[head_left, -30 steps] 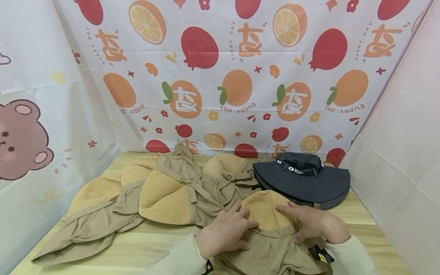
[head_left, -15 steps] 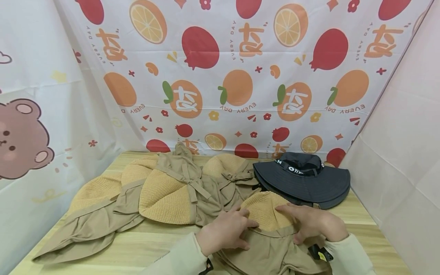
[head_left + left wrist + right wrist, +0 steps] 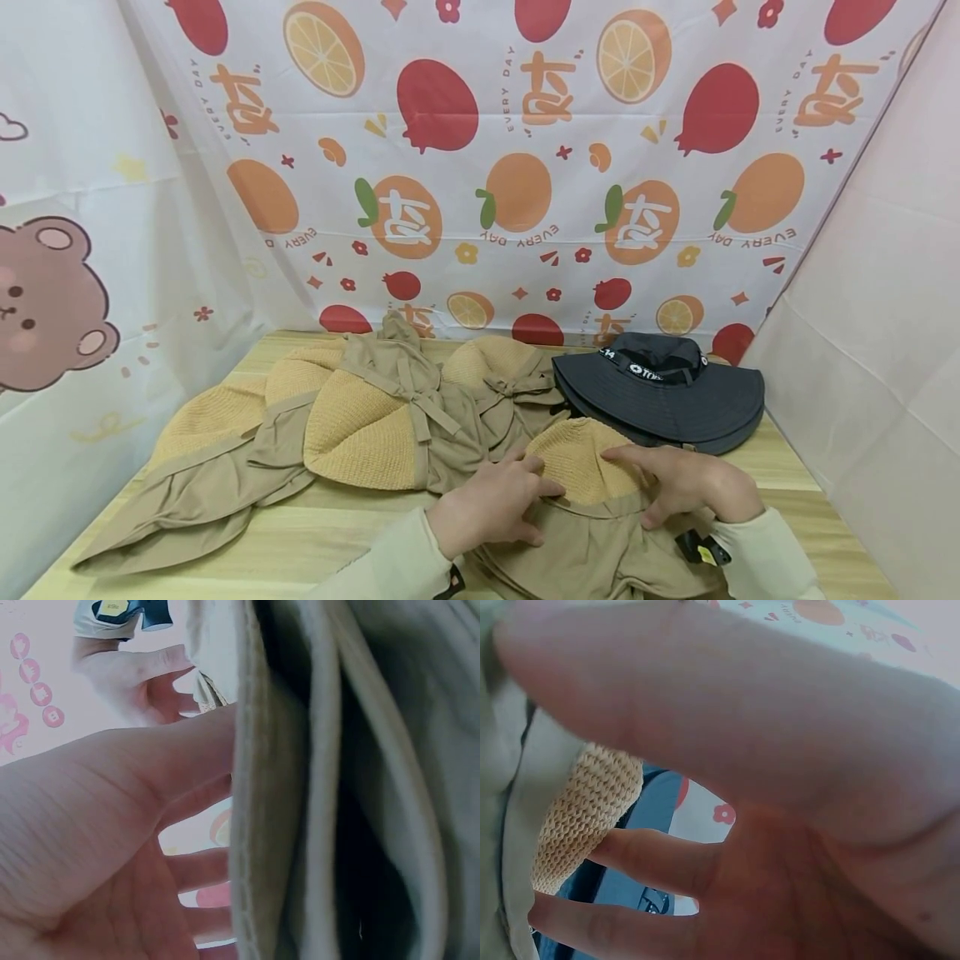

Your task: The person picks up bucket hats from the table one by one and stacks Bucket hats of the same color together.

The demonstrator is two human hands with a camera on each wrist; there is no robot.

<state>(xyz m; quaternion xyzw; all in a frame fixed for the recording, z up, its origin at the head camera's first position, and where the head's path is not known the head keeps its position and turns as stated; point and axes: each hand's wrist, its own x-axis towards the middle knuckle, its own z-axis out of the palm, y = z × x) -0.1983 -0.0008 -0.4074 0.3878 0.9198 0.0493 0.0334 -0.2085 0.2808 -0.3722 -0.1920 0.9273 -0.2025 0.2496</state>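
In the head view a sun hat with a woven straw crown and khaki cloth brim lies at the front, right of the middle. My left hand rests on the left side of its crown and brim, fingers spread. From the right, my right hand touches the crown with its fingertips, thumb near the hat's band. In the left wrist view the cloth brim shows several folded edges against my thumb and fairly straight fingers. The right wrist view has my extended fingers touching the straw crown.
Several more straw-and-khaki hats lie overlapped along the left and back of the wooden table. Dark wide-brimmed hats are stacked at the back right. A fruit-print cloth hangs behind, with pale cloth on both sides.
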